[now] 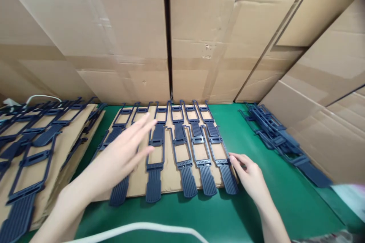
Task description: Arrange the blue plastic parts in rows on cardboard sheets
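With the sheet (171, 176) as the dial, its 12 o'clock side faces the tall boxes (211, 38) and its 6 o'clock side faces the person. It lies on the green table (299, 203) and carries dark blue parts (188, 182), each an open frame with a ribbed pad, in 2 rows. The 12 o'clock row shows 6; in the 6 o'clock row, 4 show plainly from the middle round to 3 o'clock, while others toward 8 o'clock are partly hidden by the left arm. All the pads point roughly to 6 o'clock, and the front ones overhang the sheet's edge. The left hand (124, 152) is wide, fingers spread and pointing to 1 o'clock, over the 9 o'clock half; its height above the parts is hard to judge. The right hand (252, 176) is narrow, thumb and forefinger close together at the outer edge of the end part (228, 180) at 3 o'clock; I cannot tell whether they pinch it or only touch it. Farther out at 3 o'clock lies a loose pile (285, 142) of parts. At 9 o'clock stands a layered stack (64, 145) of cardboard and parts. A white cable (148, 227) curves across at 6 o'clock, nearest the person.
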`<state>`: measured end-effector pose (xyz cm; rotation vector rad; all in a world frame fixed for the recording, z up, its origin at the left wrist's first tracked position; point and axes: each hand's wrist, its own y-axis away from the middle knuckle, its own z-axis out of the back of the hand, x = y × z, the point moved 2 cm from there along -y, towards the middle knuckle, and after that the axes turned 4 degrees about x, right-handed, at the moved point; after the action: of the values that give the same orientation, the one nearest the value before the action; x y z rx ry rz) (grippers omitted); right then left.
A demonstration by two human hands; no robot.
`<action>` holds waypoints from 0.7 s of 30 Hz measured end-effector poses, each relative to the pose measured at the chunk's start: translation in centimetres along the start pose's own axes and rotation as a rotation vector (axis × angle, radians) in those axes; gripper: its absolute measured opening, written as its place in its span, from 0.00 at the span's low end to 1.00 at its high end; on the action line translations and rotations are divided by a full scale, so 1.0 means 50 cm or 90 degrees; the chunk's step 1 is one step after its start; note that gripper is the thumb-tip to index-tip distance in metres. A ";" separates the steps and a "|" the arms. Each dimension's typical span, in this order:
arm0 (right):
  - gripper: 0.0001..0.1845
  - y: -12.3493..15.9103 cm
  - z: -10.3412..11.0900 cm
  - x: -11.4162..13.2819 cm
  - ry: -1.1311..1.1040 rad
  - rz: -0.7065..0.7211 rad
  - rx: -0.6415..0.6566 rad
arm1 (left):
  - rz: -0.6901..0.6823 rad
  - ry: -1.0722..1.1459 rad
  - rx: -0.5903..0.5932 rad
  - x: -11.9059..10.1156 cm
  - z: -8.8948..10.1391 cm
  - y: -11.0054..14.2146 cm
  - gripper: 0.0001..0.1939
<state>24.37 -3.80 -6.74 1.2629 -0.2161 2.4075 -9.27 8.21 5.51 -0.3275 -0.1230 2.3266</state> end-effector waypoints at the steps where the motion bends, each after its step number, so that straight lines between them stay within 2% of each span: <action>1: 0.24 -0.003 0.001 -0.001 -0.011 0.000 0.010 | 0.053 0.015 -0.037 0.013 0.013 0.022 0.26; 2: 0.24 -0.006 0.002 -0.001 -0.019 0.001 0.018 | 0.125 0.029 -0.078 0.029 0.020 0.048 0.24; 5: 0.23 -0.011 0.009 0.003 -0.014 0.008 0.047 | 0.364 0.053 -0.103 0.079 0.006 0.136 0.23; 7: 0.23 -0.012 0.014 0.004 0.020 0.009 0.059 | 0.443 0.056 -0.100 0.108 -0.022 0.191 0.23; 9: 0.23 -0.014 0.019 0.002 0.054 0.007 0.065 | 0.455 0.065 -0.061 0.133 -0.058 0.229 0.22; 10: 0.24 -0.016 0.020 -0.001 0.063 0.005 0.067 | 0.457 0.057 -0.084 0.143 -0.073 0.242 0.22; 13: 0.25 -0.019 0.022 -0.015 0.061 -0.010 0.078 | 0.482 0.046 -0.078 0.169 -0.112 0.259 0.25; 17: 0.27 -0.019 0.019 -0.028 0.074 -0.038 0.070 | 0.592 0.020 -0.085 0.182 -0.128 0.260 0.27; 21: 0.28 -0.015 0.016 -0.030 0.103 -0.059 0.052 | 0.631 0.023 -0.071 0.177 -0.126 0.260 0.28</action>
<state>26.05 -3.82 -7.56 1.0804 -0.0126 2.4441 -22.48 5.35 -4.76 -0.5783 -0.0793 3.2955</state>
